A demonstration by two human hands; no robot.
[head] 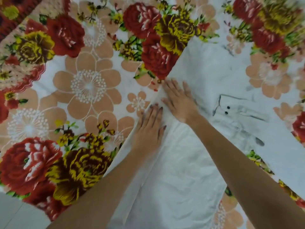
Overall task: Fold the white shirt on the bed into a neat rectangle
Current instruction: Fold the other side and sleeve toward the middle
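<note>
White shirt [189, 171] lies creased on floral bedspread [85, 90], both hands' fingers [155, 113] flat along its folded edge.

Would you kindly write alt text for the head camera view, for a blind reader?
A person's left hand and right hand press flat on the folded left edge of a white shirt spread on a red, yellow and peach floral bed cover. A cuff with two dark buttons lies right of the hands.
</note>
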